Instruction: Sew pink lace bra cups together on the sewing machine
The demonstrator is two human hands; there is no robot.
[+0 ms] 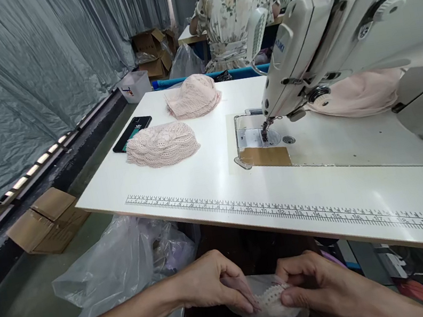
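Note:
Below the table's front edge, a pale piece of sheer fabric with a lace-like strip [273,299] is stretched between my two hands. My left hand [219,281] pinches its left side between thumb and fingers. On the other side, my right hand [307,280] grips the fabric near the strip, thumb on top. On the white table [182,179] lies a stack of pink lace pieces [163,145], with a second pink stack of cup-shaped pieces [193,96] behind it. The white sewing machine [298,46] stands to the right, its presser foot [265,133] over the needle plate.
A black phone [132,133] lies beside the lace stack. Pink fabric [363,94] sits behind the machine head. A clear plastic bag [119,260] hangs left of my legs, near a cardboard box [46,221]. Beyond the table, another person [236,13] sits facing away.

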